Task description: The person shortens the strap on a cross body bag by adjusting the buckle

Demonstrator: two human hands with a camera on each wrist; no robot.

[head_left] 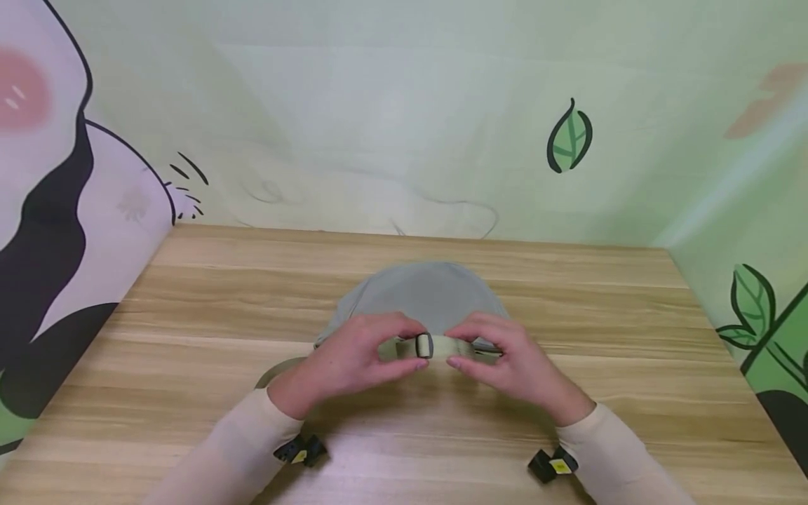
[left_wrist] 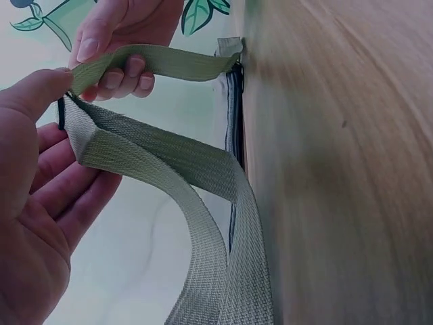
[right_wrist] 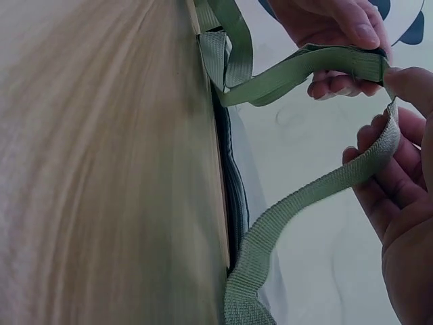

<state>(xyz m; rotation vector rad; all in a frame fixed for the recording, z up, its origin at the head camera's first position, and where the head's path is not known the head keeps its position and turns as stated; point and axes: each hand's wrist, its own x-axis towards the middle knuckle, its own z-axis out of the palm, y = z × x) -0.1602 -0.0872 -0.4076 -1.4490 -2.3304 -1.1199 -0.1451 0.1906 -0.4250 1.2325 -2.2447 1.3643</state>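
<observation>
A grey bag (head_left: pixel 432 291) lies on the table in front of me, and its light green webbing strap (head_left: pixel 447 346) is raised between both hands. With thumb and fingers, my left hand (head_left: pixel 344 356) pinches the strap at a black slider buckle (head_left: pixel 424 346). My right hand (head_left: pixel 519 359) pinches the webbing a short way to the right of the buckle. In the left wrist view the strap (left_wrist: pixel 250 271) doubles back in a loop below the left hand. A dark zipper (right_wrist: pixel 235 196) runs along the bag's edge in the right wrist view.
The wood-grain table (head_left: pixel 208 294) meets a pale green printed wall (head_left: pixel 379 126) at the back. Printed side panels stand left and right, with a panda drawing (head_left: pixel 126 182) on the left. Small black devices are worn at both wrists.
</observation>
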